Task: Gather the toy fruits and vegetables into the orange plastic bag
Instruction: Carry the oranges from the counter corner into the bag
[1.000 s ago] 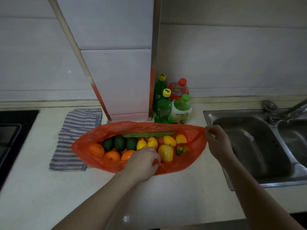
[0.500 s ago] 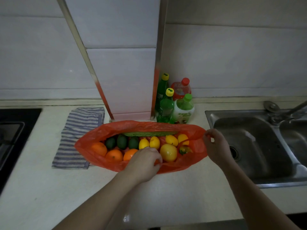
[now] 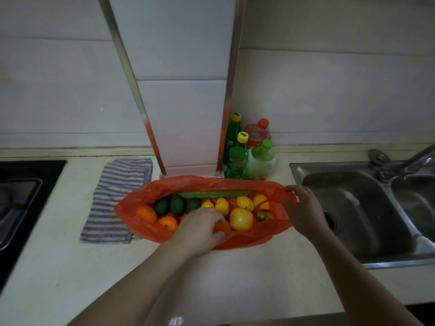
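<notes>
Left hand (image 3: 200, 231) has advanced from the near rim into the orange plastic bag (image 3: 211, 183); right hand (image 3: 303, 208) remains at the bag's right end.

The bag lies open-mouthed on the table (image 3: 70, 267) at the centre of the frame. Fingers and thumb of the left hand curl round a toy orange (image 3: 221, 227) in the front row of the contents. The right hand grips the bag's rim between curled fingers and thumb. Inside are a toy cucumber (image 3: 214, 193) along the far wall, three dark green fruits (image 3: 177, 204), toy lemons (image 3: 222, 205), a yellow toy apple (image 3: 241, 219), and two further oranges (image 3: 146, 214) toward the left. A striped cloth (image 3: 117, 196) lies at the bag's left edge, bottles (image 3: 237, 158) stand behind it, and a steel sink (image 3: 353, 208) is at the right.
</notes>
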A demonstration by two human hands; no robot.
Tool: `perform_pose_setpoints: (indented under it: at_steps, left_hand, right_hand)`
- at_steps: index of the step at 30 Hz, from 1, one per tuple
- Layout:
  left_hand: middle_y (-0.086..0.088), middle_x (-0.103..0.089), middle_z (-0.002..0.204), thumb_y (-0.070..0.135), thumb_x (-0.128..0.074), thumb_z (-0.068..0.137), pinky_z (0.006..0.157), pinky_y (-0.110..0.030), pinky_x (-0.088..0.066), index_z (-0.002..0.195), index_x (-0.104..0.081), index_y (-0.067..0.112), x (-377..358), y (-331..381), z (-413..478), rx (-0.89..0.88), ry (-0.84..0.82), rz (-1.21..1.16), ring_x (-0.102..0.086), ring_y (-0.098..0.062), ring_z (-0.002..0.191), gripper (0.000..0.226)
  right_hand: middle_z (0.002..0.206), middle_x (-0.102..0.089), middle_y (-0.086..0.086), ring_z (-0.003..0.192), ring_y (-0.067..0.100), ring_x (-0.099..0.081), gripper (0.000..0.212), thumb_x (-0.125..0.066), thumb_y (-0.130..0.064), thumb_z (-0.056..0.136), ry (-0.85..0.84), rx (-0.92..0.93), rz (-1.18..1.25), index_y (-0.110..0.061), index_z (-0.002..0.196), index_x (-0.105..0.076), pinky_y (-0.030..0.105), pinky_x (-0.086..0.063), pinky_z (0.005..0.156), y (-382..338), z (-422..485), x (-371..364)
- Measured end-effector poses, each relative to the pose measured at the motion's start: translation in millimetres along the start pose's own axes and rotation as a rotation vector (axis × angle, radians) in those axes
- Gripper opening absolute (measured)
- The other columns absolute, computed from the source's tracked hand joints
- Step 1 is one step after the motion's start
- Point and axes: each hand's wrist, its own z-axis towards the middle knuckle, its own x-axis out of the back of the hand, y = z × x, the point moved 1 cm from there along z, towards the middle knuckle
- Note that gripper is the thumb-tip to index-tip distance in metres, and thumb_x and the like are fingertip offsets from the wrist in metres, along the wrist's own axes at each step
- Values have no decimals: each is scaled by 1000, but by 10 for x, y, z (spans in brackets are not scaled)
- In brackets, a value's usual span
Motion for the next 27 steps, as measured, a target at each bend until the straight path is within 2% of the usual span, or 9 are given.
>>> perform_pose_setpoints:
  at_steps: [4,7,12,17,23,27]
  left_hand:
    - [8,-58,115,45,-63,84,85,-33,-47,120,-59,31,112,-86,-74,3,44,6,-53,-15,108,39]
    - [9,-54,125,45,-61,85,91,-33,-47,128,-55,30,199,-153,-147,-4,71,-9,-51,-14,114,45]
    - [7,-48,138,43,-58,87,105,-33,-39,136,-48,26,338,-301,-310,-27,140,-7,-45,-14,126,53]
    - [-2,-38,151,45,-52,92,117,-34,-24,145,-40,21,457,-543,-503,10,163,63,-32,-19,140,60]
    - [-2,-33,155,43,-46,96,119,-34,-17,147,-36,21,670,-826,-793,82,186,117,-27,-20,143,57]
    - [-2,-42,148,40,-49,94,116,-37,-24,142,-43,20,832,-1014,-963,105,249,145,-36,-22,137,53]
  right_hand:
    - [119,-52,-3,100,12,-53,32,-56,-22,92,4,30,-40,-21,124,-54,38,-54,85,-158,-104,23]
    - [121,-52,-3,103,11,-50,36,-57,-25,91,21,58,-83,-23,126,-52,34,-51,86,-293,-188,33]
    - [134,-48,-1,122,16,-44,48,-55,-29,92,22,85,-167,-21,137,-43,39,-42,101,-539,-329,-9]
    - [139,-47,2,128,20,-40,50,-53,-32,92,42,160,-229,-20,139,-41,38,-35,105,-783,-439,-156]
    - [149,-37,6,139,22,-29,63,-50,-40,94,-10,173,-277,-14,148,-29,39,-30,110,-1101,-542,-431]
    - [147,-39,8,137,24,-31,61,-49,-39,95,-28,224,-277,-11,146,-31,39,-30,111,-1346,-579,-593]
